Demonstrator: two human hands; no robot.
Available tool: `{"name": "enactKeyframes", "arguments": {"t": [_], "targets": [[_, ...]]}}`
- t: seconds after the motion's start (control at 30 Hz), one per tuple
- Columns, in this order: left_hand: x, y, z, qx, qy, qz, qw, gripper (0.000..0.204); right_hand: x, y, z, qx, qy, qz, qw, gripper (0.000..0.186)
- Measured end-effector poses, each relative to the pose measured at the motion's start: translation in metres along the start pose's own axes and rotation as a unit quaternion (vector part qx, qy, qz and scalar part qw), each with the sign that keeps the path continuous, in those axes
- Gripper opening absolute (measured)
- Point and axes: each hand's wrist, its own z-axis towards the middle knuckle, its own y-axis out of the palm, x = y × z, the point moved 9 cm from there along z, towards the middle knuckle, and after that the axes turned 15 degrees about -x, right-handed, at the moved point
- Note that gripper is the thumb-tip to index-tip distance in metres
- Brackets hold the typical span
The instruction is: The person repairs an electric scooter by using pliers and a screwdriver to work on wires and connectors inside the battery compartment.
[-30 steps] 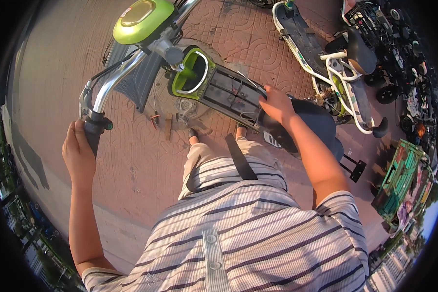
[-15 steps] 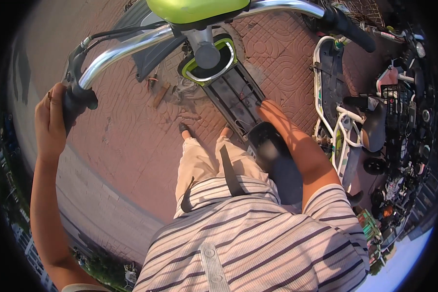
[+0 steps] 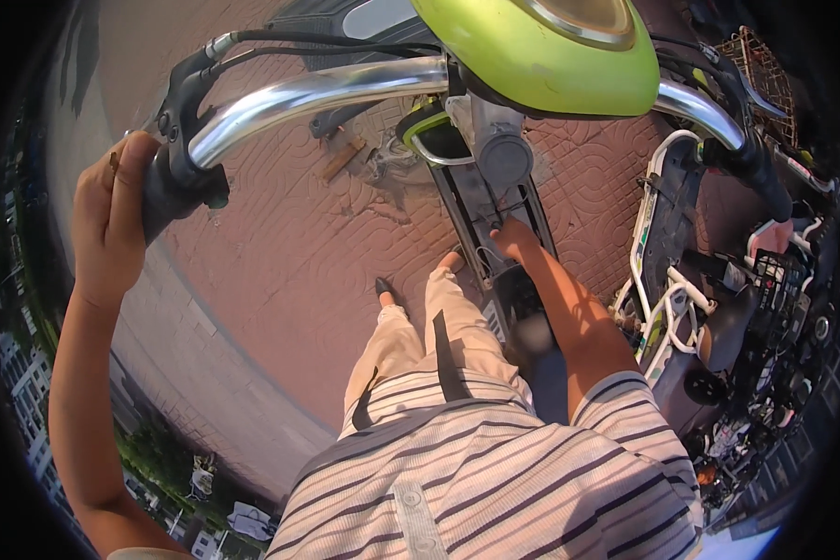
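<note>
Head view: a green scooter (image 3: 502, 161) is standing on red paving (image 3: 280, 252), its chrome handlebar (image 3: 327, 82) spanning the top.
Left hand (image 3: 107, 219): fingers are wrapping round the black handlebar grip (image 3: 170, 201), holding it.
Right hand (image 3: 515, 241): it is sitting at the scooter's uncovered deck (image 3: 466, 207), between the long edges; whether it is grasping anything, I cannot tell.
Paving: a brown block (image 3: 343, 159) is lying off the deck's left edge; a white-framed scooter (image 3: 646, 215) is standing beyond its right edge.

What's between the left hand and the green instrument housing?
Head view: from the left hand, black grip, brake-lever mount, then chrome handlebar tube, reaching the green instrument housing.
</note>
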Motion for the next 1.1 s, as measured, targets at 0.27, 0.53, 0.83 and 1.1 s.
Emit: {"name": "enactKeyframes", "arguments": {"t": [0.27,0.53,0.83,1.1], "targets": [[0.003,0.0,-0.006,0.051,0.023,0.009,0.998,0.048,-0.061,0.044,-0.056,-0.102,-0.023,-0.053,0.993,0.043],[0.006,-0.012,-0.015,0.092,0.051,0.017,0.994,0.043,-0.087,0.116,-0.108,-0.153,-0.048,-0.133,0.978,0.037],[-0.021,-0.037,-0.02,0.142,0.235,-0.239,0.931,0.032,-0.081,0.16,-0.148,-0.038,-0.045,-0.056,0.997,0.031],[-0.202,0.03,-0.038,0.243,0.071,-0.605,0.755,0.02,-0.117,0.277,-0.153,-0.014,0.047,0.236,0.97,0.025]]}}
